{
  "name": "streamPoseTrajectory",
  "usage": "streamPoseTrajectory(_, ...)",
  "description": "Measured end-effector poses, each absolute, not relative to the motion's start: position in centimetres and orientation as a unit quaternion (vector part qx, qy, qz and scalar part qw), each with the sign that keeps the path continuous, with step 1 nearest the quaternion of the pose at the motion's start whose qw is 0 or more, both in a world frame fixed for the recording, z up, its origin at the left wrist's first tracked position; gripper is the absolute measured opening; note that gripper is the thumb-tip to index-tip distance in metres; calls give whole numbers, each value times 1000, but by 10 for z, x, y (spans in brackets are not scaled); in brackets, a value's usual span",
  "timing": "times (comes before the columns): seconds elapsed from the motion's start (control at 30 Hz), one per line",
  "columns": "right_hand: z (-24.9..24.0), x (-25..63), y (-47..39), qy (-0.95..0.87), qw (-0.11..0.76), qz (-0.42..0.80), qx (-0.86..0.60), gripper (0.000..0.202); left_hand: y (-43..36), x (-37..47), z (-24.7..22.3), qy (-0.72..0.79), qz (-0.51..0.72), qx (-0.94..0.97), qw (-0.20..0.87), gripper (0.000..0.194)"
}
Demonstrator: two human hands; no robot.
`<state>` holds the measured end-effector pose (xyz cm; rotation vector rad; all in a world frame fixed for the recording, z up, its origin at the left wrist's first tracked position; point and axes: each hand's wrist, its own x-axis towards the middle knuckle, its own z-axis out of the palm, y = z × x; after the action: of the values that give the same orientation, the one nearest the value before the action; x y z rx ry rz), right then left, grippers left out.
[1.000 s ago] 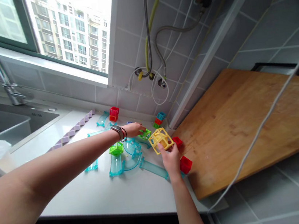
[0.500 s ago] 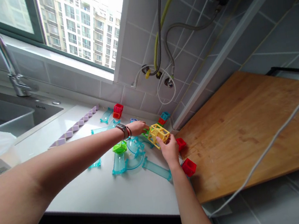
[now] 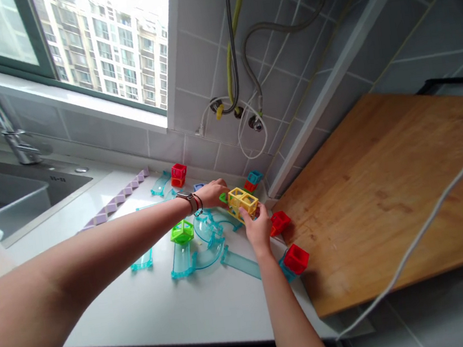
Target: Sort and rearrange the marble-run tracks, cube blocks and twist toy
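My right hand (image 3: 258, 229) grips a yellow open-frame block piece (image 3: 242, 199), which looks like joined cubes, from its near side. At the left end of that piece, my left hand (image 3: 213, 192) has its fingers curled down on a small green block (image 3: 223, 197), partly hidden by the hand. Below the hands lie clear teal curved tracks (image 3: 208, 229). A straight teal track (image 3: 241, 264) runs toward the right. Left of them a bright green block (image 3: 182, 232) sits by another teal track piece (image 3: 181, 260).
Red blocks (image 3: 297, 259) stand along the wooden board (image 3: 387, 193) at right. Stacked red blocks (image 3: 178, 175) and a blue-and-red stack (image 3: 253, 179) are near the tiled wall. A zigzag lilac strip (image 3: 116, 203) lies toward the sink (image 3: 66, 184). A white cable (image 3: 417, 223) hangs across the right.
The view has shifted a little. The yellow piece has tilted so its top faces show more, and my left hand has closed in above its left end.
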<state>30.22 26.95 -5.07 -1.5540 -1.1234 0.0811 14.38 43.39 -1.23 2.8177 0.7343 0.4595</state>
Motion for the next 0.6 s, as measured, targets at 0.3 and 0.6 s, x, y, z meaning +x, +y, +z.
streamPoseTrajectory(0.3, -66, 311, 273, -479, 585, 59, -652, 56, 461, 175, -5, 200, 43, 959, 197, 63)
streamPoseTrajectory(0.6, -76, 307, 275, -474, 578, -12, -664, 79, 485, 179, 4, 252, 35, 949, 186, 67)
